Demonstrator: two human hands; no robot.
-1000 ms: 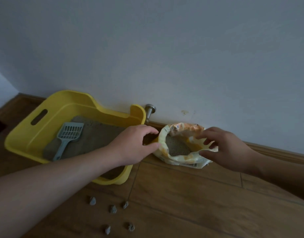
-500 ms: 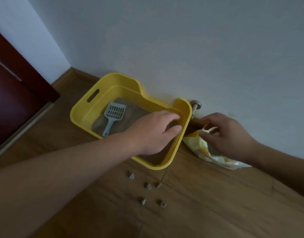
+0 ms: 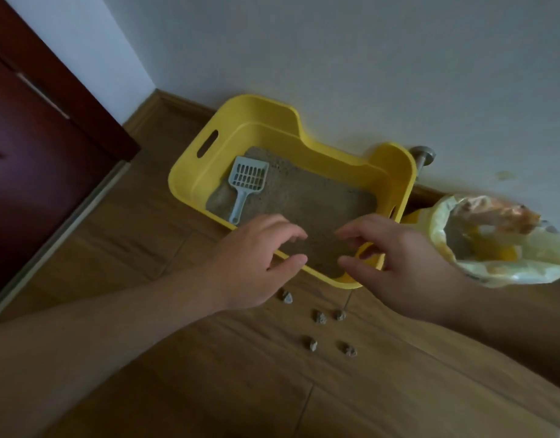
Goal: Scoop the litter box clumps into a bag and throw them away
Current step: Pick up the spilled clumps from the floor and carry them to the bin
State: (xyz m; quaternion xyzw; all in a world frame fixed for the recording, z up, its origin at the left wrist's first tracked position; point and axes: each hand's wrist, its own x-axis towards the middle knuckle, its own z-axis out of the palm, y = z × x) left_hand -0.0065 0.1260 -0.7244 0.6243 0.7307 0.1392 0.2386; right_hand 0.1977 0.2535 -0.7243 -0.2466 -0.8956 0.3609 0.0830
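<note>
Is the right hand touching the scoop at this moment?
Apart. The head view shows the scoop lying on the litter at the left end of the litter box, with bare litter between it and the right hand.

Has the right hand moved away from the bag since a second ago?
Yes. The right hand has left the mouth of the bag and moved left, now hovering over the near right corner of the litter box, holding nothing.

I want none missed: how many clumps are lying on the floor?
5 clumps: one by the left hand, two right of it, two nearer the camera. Others may be hidden.
</note>
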